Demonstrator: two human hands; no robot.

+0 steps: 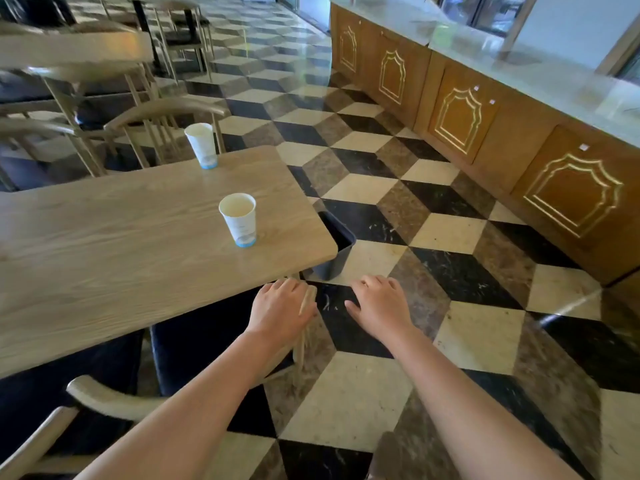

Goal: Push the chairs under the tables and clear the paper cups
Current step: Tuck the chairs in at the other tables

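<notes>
Two paper cups (239, 220) upright (mouths up), hands (280, 311) clear.

Two cups stand on the tabletop (121, 237) ahead of me to the left: the near cup (239, 219) toward its right edge, the far cup (202, 144) at its back edge. A bin (335, 249) sits on the floor, partly under the tabletop's right corner. My left hand (282, 311) rests on a chair (194, 341) tucked under the near edge. A cabinet (485, 126) runs along the right.
</notes>
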